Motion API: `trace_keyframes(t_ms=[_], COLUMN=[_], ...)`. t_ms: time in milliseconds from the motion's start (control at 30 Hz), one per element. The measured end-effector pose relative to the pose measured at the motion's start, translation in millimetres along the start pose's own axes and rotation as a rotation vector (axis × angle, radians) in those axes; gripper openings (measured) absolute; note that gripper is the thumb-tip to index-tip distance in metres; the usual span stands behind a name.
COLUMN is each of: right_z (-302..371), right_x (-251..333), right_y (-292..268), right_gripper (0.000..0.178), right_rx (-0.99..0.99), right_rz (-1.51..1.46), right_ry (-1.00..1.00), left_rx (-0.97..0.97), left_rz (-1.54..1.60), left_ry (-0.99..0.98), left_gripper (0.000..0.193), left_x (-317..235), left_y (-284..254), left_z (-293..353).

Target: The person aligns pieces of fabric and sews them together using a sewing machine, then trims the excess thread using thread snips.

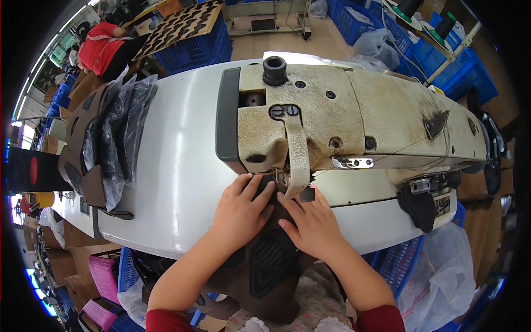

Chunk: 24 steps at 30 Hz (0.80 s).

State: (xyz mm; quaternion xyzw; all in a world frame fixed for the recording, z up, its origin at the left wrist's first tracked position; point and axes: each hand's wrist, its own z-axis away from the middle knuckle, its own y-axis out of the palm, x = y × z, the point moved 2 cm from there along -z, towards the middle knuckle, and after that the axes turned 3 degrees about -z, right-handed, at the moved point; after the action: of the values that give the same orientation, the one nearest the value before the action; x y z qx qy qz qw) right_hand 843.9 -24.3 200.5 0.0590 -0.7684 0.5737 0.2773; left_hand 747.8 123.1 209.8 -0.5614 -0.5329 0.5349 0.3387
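A brown piece with black ribbed patches, which looks like a shoe upper (275,257), hangs from the sewing machine (310,119) over the table's near edge toward my lap. Its far end lies beneath the machine's needle area, where the lever (298,160) and my fingers hide the details. My left hand (243,209) rests on the piece's left side, open, with fingers spread and pressed down close to the needle. On the right side lies my right hand (311,221), also open, index finger and thumb stretched onto the piece; its other fingers are partly behind the lever.
Brown pieces and clear plastic wrapping (119,138) lie at the left of the white table (171,166). Blue crates (196,50) and thread cones (443,27) stand beyond. A person in red (102,48) is at the far left. Plastic bags (442,271) hang at the lower right.
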Motion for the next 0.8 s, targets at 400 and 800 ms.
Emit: trace_keyframes(t_ms=[400,800], right_z=[-0.8,0.6], right_x=[-1.0,-0.2], right_y=[-0.5,-1.3], right_gripper=[0.041,0.034], right_rx=[0.012,0.000], right_rz=[0.016,0.006], right_ry=[-0.024,-0.017], left_rx=[0.022,-0.037], left_rz=[-0.005,-0.017], left_ry=[-0.027,0.008], left_gripper=[0.049,0.047], left_x=[-2.2,-2.9], left_y=[-0.2,-1.8], left_z=[-1.2,-3.0])
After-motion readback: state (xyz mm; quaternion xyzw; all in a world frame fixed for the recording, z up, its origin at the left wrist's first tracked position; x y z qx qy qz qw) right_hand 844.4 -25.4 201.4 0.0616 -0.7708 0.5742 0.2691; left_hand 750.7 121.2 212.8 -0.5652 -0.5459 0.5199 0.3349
